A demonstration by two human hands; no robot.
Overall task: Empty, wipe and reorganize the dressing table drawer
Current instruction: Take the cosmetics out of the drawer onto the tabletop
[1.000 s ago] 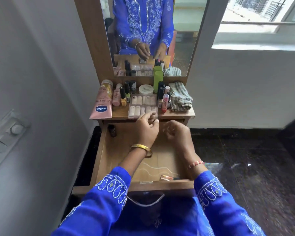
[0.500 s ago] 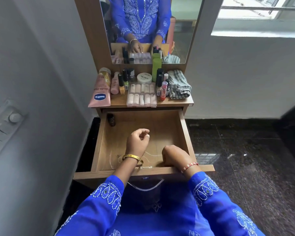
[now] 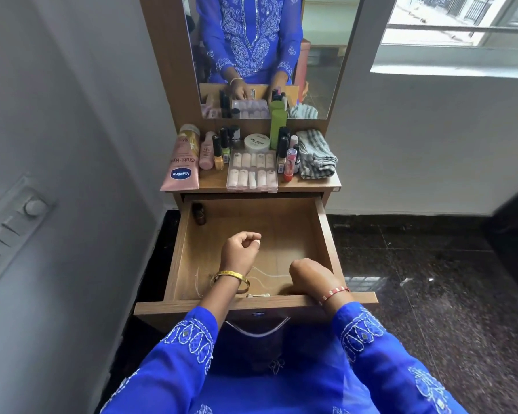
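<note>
Drawer (image 3: 322,231): pulled fully out below the tabletop, wooden floor mostly bare. Contents: one small dark bottle (image 3: 198,214) at the far-left corner; thin pale threads (image 3: 269,275) lying on the floor near the front; a small light item (image 3: 258,295) against the front wall. Your left hand (image 3: 239,253): held over the drawer's middle, fingers loosely curled, thumb tip meeting the forefinger; whether it pinches anything, you cannot tell. Your right hand (image 3: 307,277): knuckles up at the front-right corner, fingers tucked under and hidden, so their grip cannot be told. Tabletop (image 3: 311,182): pink Vaseline tube (image 3: 180,168), nail polish bottles (image 3: 221,149), clear nail box (image 3: 252,171), white jar (image 3: 257,143), green bottle (image 3: 278,124), folded striped cloth (image 3: 316,153).
</note>
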